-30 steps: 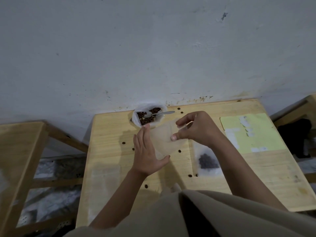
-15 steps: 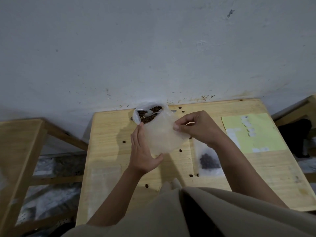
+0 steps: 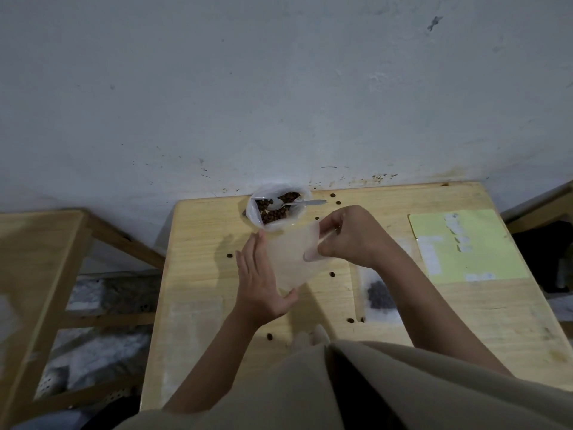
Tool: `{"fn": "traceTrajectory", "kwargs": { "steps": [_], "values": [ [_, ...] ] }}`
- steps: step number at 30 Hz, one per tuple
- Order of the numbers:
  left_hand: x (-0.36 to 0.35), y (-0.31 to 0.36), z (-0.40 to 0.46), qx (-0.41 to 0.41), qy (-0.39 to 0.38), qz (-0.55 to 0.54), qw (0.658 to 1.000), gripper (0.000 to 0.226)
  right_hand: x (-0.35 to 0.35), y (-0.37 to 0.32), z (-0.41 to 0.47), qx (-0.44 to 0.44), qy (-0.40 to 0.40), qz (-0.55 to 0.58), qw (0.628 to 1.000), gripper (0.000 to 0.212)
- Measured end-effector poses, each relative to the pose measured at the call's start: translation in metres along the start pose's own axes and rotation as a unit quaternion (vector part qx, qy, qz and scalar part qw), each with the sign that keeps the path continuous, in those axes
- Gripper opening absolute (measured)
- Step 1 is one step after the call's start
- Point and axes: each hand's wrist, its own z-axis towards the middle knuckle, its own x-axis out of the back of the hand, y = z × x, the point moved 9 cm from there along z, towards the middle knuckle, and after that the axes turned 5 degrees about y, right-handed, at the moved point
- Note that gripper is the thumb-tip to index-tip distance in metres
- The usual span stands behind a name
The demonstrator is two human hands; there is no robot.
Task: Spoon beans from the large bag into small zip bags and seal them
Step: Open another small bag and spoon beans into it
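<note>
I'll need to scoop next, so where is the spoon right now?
In the head view the spoon lies across the open large bag of beans at the table's far edge by the wall, handle pointing right, beyond both hands.

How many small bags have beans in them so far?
1: the filled bag lies on the table beside the right forearm. The held bag, between left hand and right hand, looks empty. Others may hide under the arms.
</note>
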Motion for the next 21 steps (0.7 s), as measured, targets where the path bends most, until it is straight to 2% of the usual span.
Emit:
{"fn": "traceTrajectory", "kwargs": {
  "steps": [4,6,8,11,14,15,17,19,21],
  "values": [
    [0.005,-0.009,-0.007,0.061,0.006,-0.042,0.997,0.129,-0.013,-0.002,0.002,-0.008,-0.030,-0.026,0.999,0.052],
    [0.016,0.000,-0.007,0.059,0.032,-0.051,0.996,0.133,-0.023,-0.004,0.005,-0.005,-0.045,-0.051,0.998,0.048],
    [0.029,0.012,-0.003,0.035,0.071,-0.058,0.995,0.126,-0.038,-0.005,0.007,-0.005,-0.065,-0.047,0.997,0.044],
    [0.041,0.013,0.001,0.015,0.126,-0.076,0.989,0.101,-0.057,-0.009,0.010,0.002,-0.069,0.016,0.998,0.023],
    [0.042,-0.005,0.005,0.030,0.121,-0.072,0.990,0.095,-0.065,-0.001,0.017,-0.021,-0.042,0.156,0.987,0.021],
    [0.041,-0.014,0.006,0.041,0.116,-0.080,0.989,0.095,-0.065,0.009,0.022,-0.057,-0.015,0.224,0.973,0.022],
    [0.039,-0.030,0.009,0.065,0.097,-0.118,0.986,0.097,-0.063,0.039,0.034,-0.162,0.078,0.353,0.918,0.018],
    [0.032,-0.042,0.015,0.084,0.056,-0.171,0.980,0.097,-0.060,0.071,0.044,-0.248,0.181,0.412,0.858,0.025],
    [0.023,-0.052,0.025,0.109,0.011,-0.210,0.971,0.097,-0.059,0.088,0.060,-0.272,0.224,0.443,0.824,0.037]
  ]
}}
